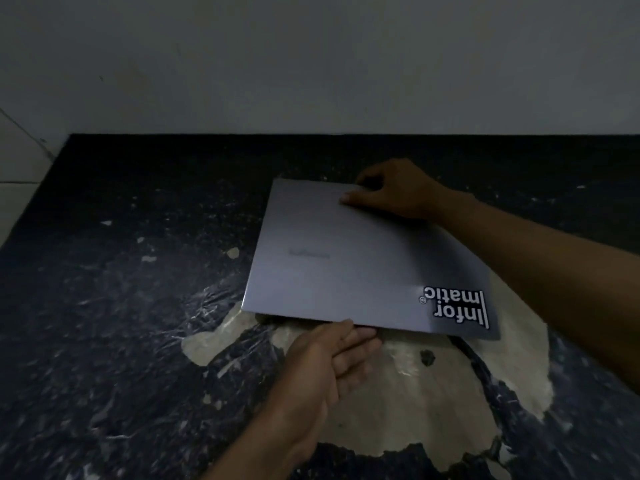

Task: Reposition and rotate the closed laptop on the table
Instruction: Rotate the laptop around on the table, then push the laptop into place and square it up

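Note:
A closed grey laptop [349,261] lies on the dark table [114,306], turned at an angle, with a black-and-white sticker [459,306] at its near right corner. My right hand [391,190] grips the far edge, thumb on the lid and fingers curled behind. At the near edge, my left hand [332,355] has its fingertips tucked under the laptop, palm turned up. The near edge looks slightly raised off the surface.
The table's dark covering is torn, showing a large pale patch [398,403] under and in front of the laptop. A plain wall [311,64] runs along the table's far edge. The table's left edge [38,202] borders pale floor tiles.

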